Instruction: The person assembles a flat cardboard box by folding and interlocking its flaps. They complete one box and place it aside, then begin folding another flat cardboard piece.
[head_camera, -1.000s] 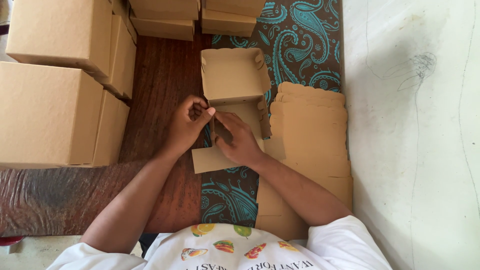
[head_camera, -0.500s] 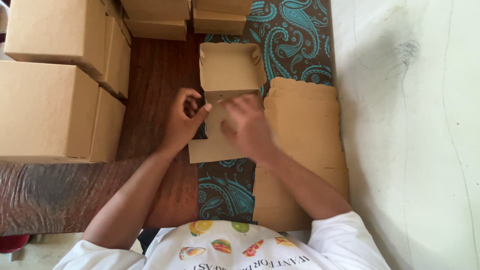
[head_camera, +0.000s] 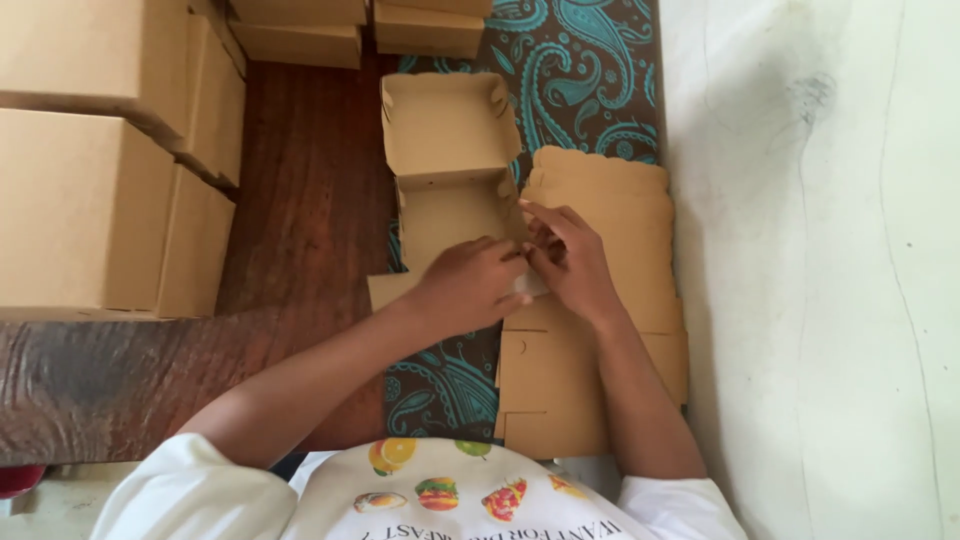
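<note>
Both hands on the half-folded cardboard box (head_camera: 450, 190), mid-scene on the teal paisley mat (head_camera: 590, 70). Far tray section is already formed, walls up; near section is partly up.

Left hand (head_camera: 470, 285) reaches across, fingers curled and pressing on the near-right corner of the box. Right hand (head_camera: 570, 262) meets it there, fingertips pinching a side flap at that corner. Exact tab under the fingers is hidden.

Just right of the box: stack of flat die-cut blanks (head_camera: 610, 300), scalloped far edge, right forearm lying over it. Left: stacked finished cartons (head_camera: 90, 200) on the dark wood floor (head_camera: 310, 200). More cartons at the far edge (head_camera: 430, 25). Pale wall (head_camera: 820, 270) on the right.

My read on doing this fold well:
- crease the wall fully along its score before seating the tab
- hold the side wall square with the left hand while the right feeds the tab
- push straight, not twisted, or the slot likely tears
- keep the forearm light on the blanks to avoid denting them
</note>
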